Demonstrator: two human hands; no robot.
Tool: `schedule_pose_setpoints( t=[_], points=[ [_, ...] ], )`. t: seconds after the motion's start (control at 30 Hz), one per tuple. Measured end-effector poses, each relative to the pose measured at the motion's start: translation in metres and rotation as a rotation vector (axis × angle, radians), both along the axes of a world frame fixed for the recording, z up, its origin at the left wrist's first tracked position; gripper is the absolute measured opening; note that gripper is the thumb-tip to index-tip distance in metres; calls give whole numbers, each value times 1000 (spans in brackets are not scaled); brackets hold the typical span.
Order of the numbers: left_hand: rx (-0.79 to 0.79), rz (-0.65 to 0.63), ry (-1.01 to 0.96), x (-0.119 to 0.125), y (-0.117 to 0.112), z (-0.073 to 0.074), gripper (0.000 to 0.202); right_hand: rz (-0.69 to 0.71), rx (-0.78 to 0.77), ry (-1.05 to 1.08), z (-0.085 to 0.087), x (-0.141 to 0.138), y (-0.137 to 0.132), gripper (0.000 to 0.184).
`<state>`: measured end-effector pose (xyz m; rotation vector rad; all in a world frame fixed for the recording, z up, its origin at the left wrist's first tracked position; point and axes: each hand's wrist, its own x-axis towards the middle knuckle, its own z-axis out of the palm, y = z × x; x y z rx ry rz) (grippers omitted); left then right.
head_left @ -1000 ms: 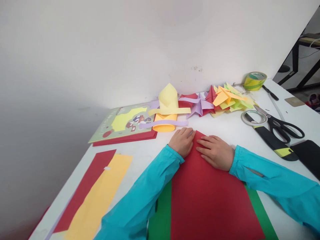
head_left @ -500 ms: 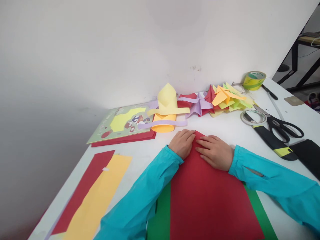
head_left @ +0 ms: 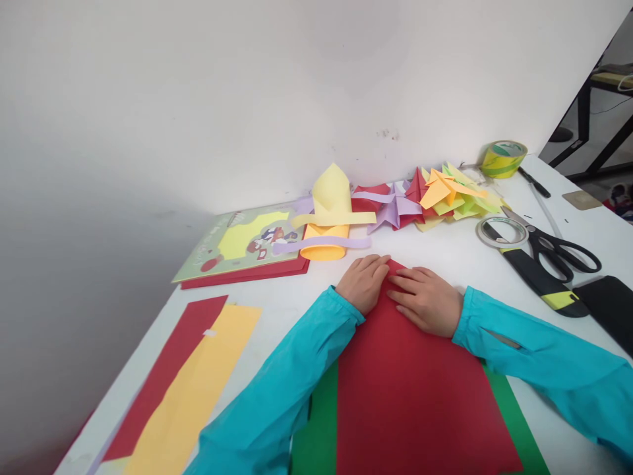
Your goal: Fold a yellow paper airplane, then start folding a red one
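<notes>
The large red pointed paper sheet (head_left: 415, 396) lies at lower centre, left hand (head_left: 363, 284) curled near its tip, grip unclear, right hand (head_left: 428, 302) open across it; uneven pressure could crease it askew.

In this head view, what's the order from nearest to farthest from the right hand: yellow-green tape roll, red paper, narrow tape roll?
1. Red paper: under the right hand, touching it.
2. Narrow tape roll: off to the right.
3. Yellow-green tape roll: right, farther back.
</notes>
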<state>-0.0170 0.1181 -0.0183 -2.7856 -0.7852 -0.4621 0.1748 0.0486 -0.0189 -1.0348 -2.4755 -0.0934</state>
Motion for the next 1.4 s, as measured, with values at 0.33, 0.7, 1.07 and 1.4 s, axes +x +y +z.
schedule_pose_setpoints(
  t=[0.33,0.7,1.07,1.4],
  points=[
    [-2,13,22,0,-1,2,25,3,30,17,-1,1,0,28],
    [-3,27,25,-1,-1,0,28,1,35,17,0,0,0,28],
    [-11,65,43,-1,-1,-1,27,-2,37,16,-2,0,-1,28],
    [3,13,10,-1,-1,-2,27,2,38,23,-1,0,-1,28]
  ],
)
